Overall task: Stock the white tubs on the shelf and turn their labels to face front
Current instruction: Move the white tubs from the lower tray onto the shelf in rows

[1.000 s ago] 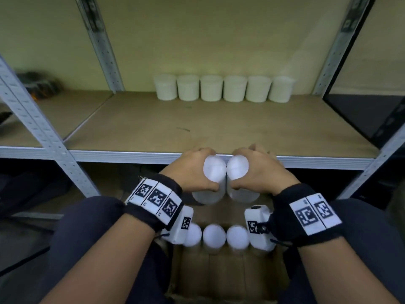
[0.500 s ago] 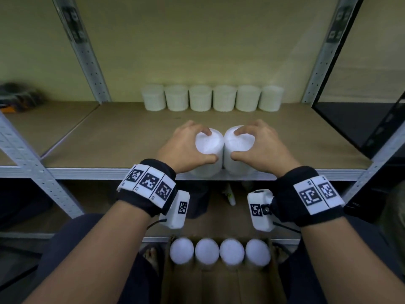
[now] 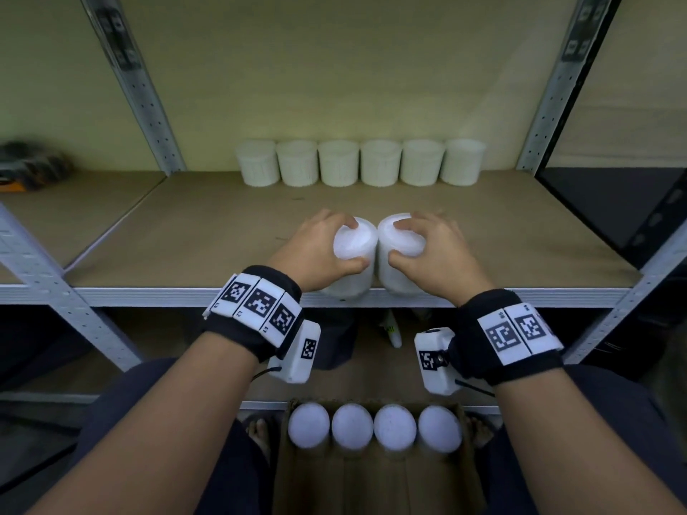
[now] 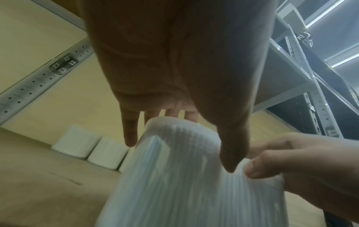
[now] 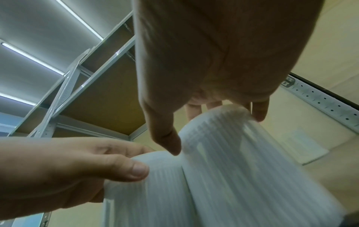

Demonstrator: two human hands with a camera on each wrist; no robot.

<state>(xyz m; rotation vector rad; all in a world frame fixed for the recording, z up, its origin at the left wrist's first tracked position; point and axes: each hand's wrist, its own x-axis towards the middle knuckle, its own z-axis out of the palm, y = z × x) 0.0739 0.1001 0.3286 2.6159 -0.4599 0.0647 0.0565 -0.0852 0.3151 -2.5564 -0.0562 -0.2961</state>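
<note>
Two ribbed white tubs stand side by side, touching, at the front edge of the wooden shelf (image 3: pixel 208 232). My left hand (image 3: pixel 316 250) grips the left tub (image 3: pixel 353 250) from above by its lid, thumb at the front, fingers behind. My right hand (image 3: pixel 431 250) grips the right tub (image 3: pixel 401 247) the same way. In the left wrist view the left hand's fingertips (image 4: pixel 130 138) curl over the left tub (image 4: pixel 184 176). The right wrist view shows the right tub (image 5: pixel 242 161). A row of several white tubs (image 3: pixel 360 161) lines the shelf's back.
A cardboard box (image 3: pixel 371 473) below the shelf holds several more white tubs (image 3: pixel 373 429) between my knees. Grey metal uprights (image 3: pixel 137 79) frame the bay. Dark items (image 3: pixel 33 169) lie on the neighbouring shelf at far left. Open shelf board lies between the held tubs and the back row.
Both hands lifted the two tubs from above the box up onto the shelf's front edge, and they have since stayed there with the tubs together.
</note>
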